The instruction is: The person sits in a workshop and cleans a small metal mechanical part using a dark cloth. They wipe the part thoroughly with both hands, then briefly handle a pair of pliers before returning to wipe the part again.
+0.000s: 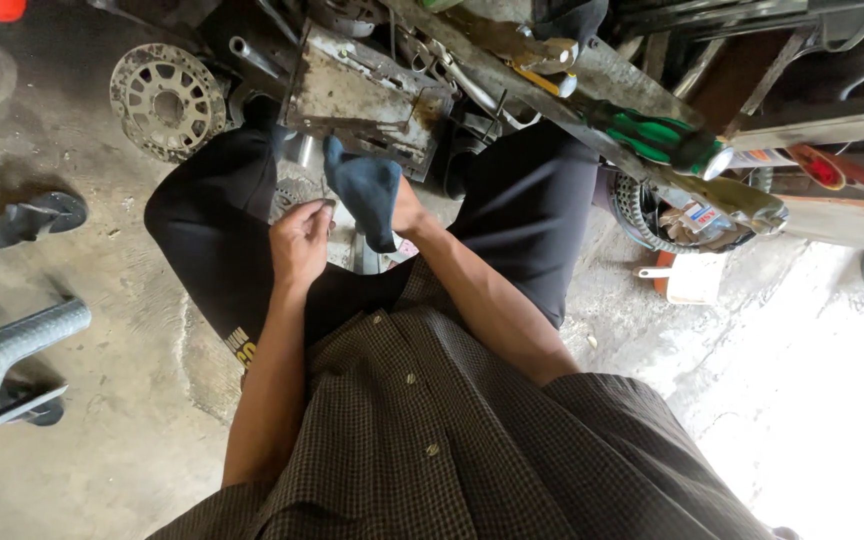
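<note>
The rag (367,192) — a dark blue cloth — hangs between the person's knees, just below the rusty metal block (362,100). The right hand (404,212) grips it from the right side; the cloth covers most of that hand, so the fingers are closed on the rag but their exact position cannot be told. The left hand (299,243) sits just beside the rag, to its left, with fingertips drawn together at a small item too small to identify. Whether the left hand touches the rag cannot be told.

Both forearms extend from the short sleeves of a checked shirt (422,440). Dark trousers (527,205) cover both raised knees, which flank the hands.

Above the left knee a round toothed disc (167,100) lies on the concrete floor (102,440). A long worn metal bar (592,90) runs diagonally across the upper right — a green-handled tool (657,138) rests on it. A white dustpan-like scoop (687,280) lies on the floor to the right of the right knee. At the left edge, a dark sandal (37,215) and part of a grey plastic stool (7,355) are visible.
</note>
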